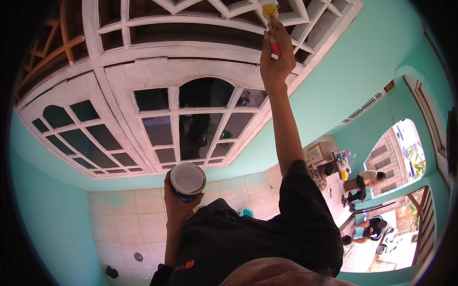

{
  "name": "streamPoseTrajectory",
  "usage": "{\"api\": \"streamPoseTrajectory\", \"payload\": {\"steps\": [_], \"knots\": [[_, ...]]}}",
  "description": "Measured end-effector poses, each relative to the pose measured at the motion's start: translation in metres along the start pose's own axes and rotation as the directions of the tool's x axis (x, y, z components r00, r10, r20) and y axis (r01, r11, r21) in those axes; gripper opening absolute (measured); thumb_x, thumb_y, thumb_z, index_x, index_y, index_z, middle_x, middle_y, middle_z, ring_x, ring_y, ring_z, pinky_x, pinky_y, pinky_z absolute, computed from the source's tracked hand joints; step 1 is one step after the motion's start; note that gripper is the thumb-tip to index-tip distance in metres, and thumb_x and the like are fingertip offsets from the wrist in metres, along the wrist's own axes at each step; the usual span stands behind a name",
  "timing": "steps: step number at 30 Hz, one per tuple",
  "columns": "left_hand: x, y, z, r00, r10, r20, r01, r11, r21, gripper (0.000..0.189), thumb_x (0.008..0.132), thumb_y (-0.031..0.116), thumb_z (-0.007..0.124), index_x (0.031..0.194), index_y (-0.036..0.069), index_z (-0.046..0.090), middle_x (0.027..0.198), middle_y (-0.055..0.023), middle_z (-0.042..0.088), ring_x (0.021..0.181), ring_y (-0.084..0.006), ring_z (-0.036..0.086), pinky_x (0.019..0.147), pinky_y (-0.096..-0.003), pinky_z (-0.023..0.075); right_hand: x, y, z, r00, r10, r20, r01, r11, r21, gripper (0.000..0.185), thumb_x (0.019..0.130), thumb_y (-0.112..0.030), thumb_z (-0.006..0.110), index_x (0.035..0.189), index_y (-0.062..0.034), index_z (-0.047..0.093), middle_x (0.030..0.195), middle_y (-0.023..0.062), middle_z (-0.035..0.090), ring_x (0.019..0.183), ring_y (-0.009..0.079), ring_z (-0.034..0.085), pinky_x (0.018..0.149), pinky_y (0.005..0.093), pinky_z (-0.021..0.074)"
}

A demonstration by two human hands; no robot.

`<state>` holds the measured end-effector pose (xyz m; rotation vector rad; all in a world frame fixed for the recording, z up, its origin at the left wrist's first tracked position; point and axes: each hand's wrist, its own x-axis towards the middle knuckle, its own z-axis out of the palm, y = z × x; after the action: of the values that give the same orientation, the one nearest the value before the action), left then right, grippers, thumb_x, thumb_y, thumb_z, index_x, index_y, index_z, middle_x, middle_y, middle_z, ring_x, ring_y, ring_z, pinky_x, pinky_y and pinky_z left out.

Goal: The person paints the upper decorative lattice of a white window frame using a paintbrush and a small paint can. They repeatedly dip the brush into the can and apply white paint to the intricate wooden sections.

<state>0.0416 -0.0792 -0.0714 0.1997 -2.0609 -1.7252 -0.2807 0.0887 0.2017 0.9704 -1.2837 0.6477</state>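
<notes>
My right hand (279,59), raised high, grips a paintbrush (274,46) with a red handle end. White paint coats its yellowish bristles, which are at the wooden lattice (214,19) above the windows. In front of my chest, my left hand (178,209) holds a paint can (188,180) with a whitish inside and a dark blue side. Before me is a wooden window frame (120,87) with dark glass panes, covered in thin, streaky white. At the far left, part of the lattice (66,39) shows bare orange-brown wood.
Turquoise walls (343,68) flank the window. On the tiled floor (150,218) are a teal container (247,213), a round grey thing (138,256) and a dark object (112,271). To the right, several people are near a cluttered table (343,162) and an opening outdoors.
</notes>
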Motion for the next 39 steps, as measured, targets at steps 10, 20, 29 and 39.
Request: {"api": "streamPoseTrajectory", "payload": {"steps": [10, 20, 29, 39], "knots": [[-0.001, -0.002, -0.001, 1.0, 0.012, -0.009, -0.012, 1.0, -0.002, 0.111, 0.062, 0.016, 0.097, 0.152, 0.002, 0.034, 0.139, -0.0185, 0.057, 0.129, -0.0324, 0.058, 0.108, -0.0447, 0.0473, 0.004, -0.003, -0.001, 0.996, 0.078, -0.053, -0.076, 0.996, 0.042, 0.014, 0.096, 0.003, 0.068, 0.11, 0.0023, 0.067, 0.127, 0.0184, 0.071, 0.111, 0.0248, 0.072, 0.092, 0.0315, 0.0569], [0.0, -0.001, -0.002, 1.0, 0.022, -0.002, -0.022, 1.0, -0.008, 0.111, 0.062, 0.018, 0.098, 0.151, 0.0, 0.035, 0.138, -0.0194, 0.058, 0.128, -0.0328, 0.059, 0.107, -0.044, 0.0486, 0.012, -0.004, -0.014, 0.991, 0.131, -0.035, -0.126, 0.985, 0.12, 0.023, 0.098, 0.002, 0.066, 0.12, 0.0004, 0.062, 0.129, 0.0169, 0.07, 0.114, 0.0252, 0.071, 0.096, 0.0334, 0.0567], [0.0, 0.003, -0.001, 1.0, 0.021, 0.008, -0.021, 1.0, -0.003, 0.111, 0.062, 0.017, 0.098, 0.152, 0.0, 0.034, 0.138, -0.0195, 0.057, 0.128, -0.033, 0.059, 0.107, -0.0438, 0.0485, 0.016, 0.016, -0.032, 0.965, 0.211, 0.155, -0.244, 0.939, 0.244, 0.014, 0.098, -0.002, 0.067, 0.112, -0.004, 0.067, 0.127, 0.0097, 0.072, 0.111, 0.0222, 0.072, 0.091, 0.0306, 0.0572], [0.0, 0.0, -0.001, 1.0, -0.005, 0.006, 0.005, 1.0, -0.026, 0.111, 0.062, 0.016, 0.097, 0.152, 0.001, 0.033, 0.138, -0.019, 0.057, 0.128, -0.032, 0.058, 0.108, -0.0437, 0.0479, 0.045, 0.014, -0.056, 0.934, 0.256, 0.25, -0.342, 0.847, 0.407, 0.014, 0.103, 0.004, 0.054, 0.115, 0.0022, 0.059, 0.131, 0.022, 0.067, 0.109, 0.0259, 0.071, 0.1, 0.0373, 0.055]]}}
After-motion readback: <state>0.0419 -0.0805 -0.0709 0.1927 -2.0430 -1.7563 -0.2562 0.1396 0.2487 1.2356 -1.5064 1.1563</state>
